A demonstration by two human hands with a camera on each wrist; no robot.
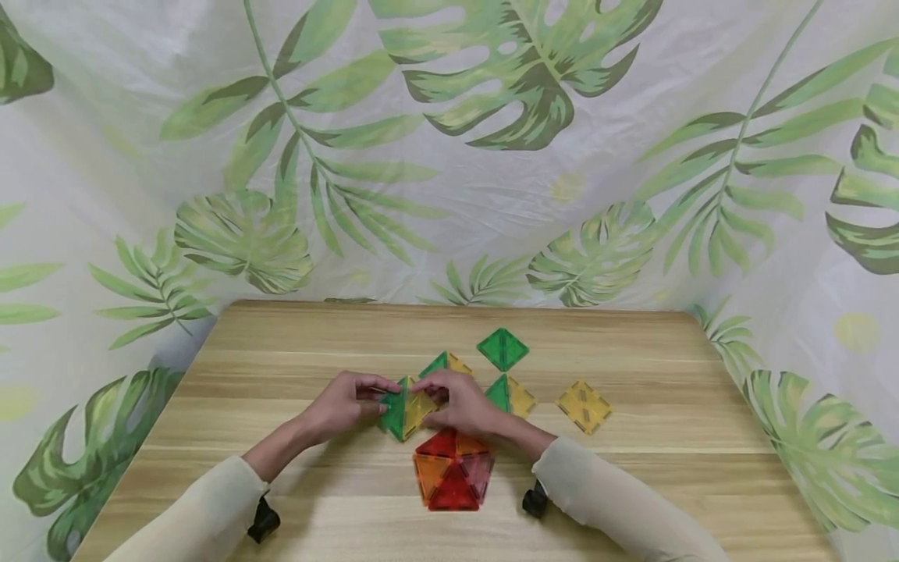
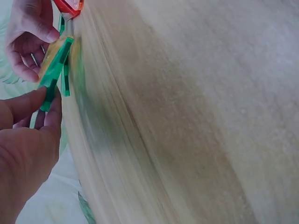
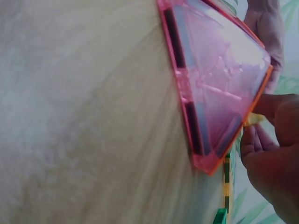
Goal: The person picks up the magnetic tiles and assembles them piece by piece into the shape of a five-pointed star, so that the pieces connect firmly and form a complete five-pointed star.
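Note:
In the head view, a green triangular magnetic tile (image 1: 396,412) and a yellow triangular magnetic tile (image 1: 419,407) meet edge to edge, raised off the table. My left hand (image 1: 344,406) pinches the green one at its outer side between thumb and fingers. From the other side, my right hand (image 1: 463,402) pinches the yellow one; the right wrist view shows a bit of yellow between thumb and finger. Just in front of the right hand stands a low pyramid (image 1: 456,476) of red, orange and pink triangular tiles. Its pink side (image 3: 219,84) fills much of the right wrist view.
Behind the hands lies a green and yellow tile pair (image 1: 447,363), partly hidden. Further right are another green and yellow pair (image 1: 520,396), a green pair (image 1: 502,349) and a yellow pair (image 1: 584,407). A leaf-print cloth (image 1: 485,195) hangs behind the wooden table (image 1: 316,507).

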